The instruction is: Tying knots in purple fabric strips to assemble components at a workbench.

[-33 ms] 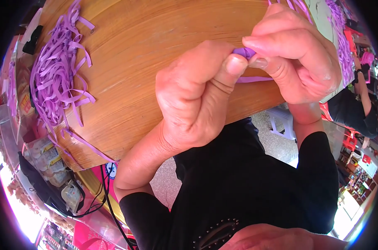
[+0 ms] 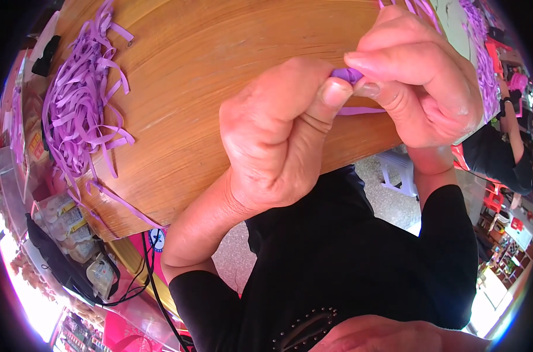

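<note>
Head view shows we are pinching a purple strip (image 2: 350, 75) between left hand (image 2: 278, 135) and right hand (image 2: 422, 82) above the wooden table (image 2: 219, 58), seemingly folding it, needing steady fingertip pressure.

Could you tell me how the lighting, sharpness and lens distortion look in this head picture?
Head view: even daylight, hands sharp, left hand and right hand pinching a purple strip; fisheye bends the wooden table edge; lower-left rim blown out white.

round wooden table (image 2: 208, 70), speckled floor (image 2: 390, 199), daylight
</note>
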